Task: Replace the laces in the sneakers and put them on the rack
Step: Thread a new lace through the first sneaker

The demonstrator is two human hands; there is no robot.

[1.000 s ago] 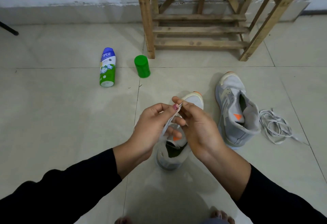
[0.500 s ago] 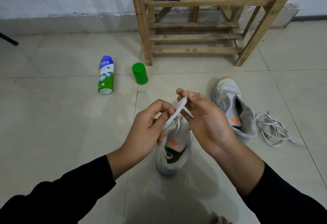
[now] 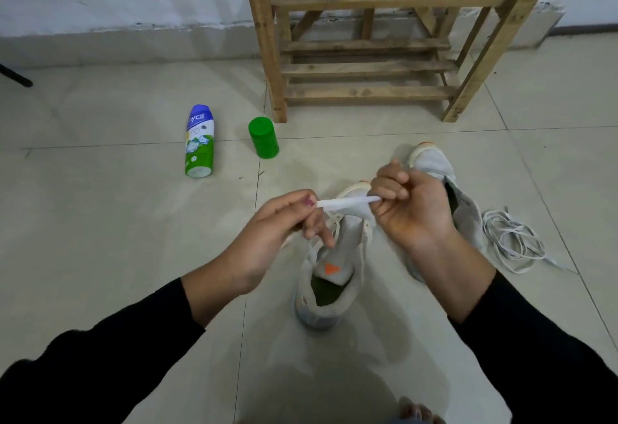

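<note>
Since the earlier frame both hands had drawn apart, stretching the flat white lace (image 3: pixel 347 202) level above the grey sneaker (image 3: pixel 329 276) on the floor; left hand (image 3: pixel 267 239) and right hand (image 3: pixel 413 209) each pinched an end.

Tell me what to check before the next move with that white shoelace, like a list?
1. The left hand pinches the lace: ok.
2. The right hand pinches it too: ok.
3. The lace runs straight between the hands: ok.
4. The lace passes through the eyelets of the near sneaker: cannot tell, the fingers hide them.
5. The loose lace is in a sneaker: not ok, it lies on the floor beside the other sneaker.
6. The sneakers are on the rack: not ok, both sit on the floor.
</note>
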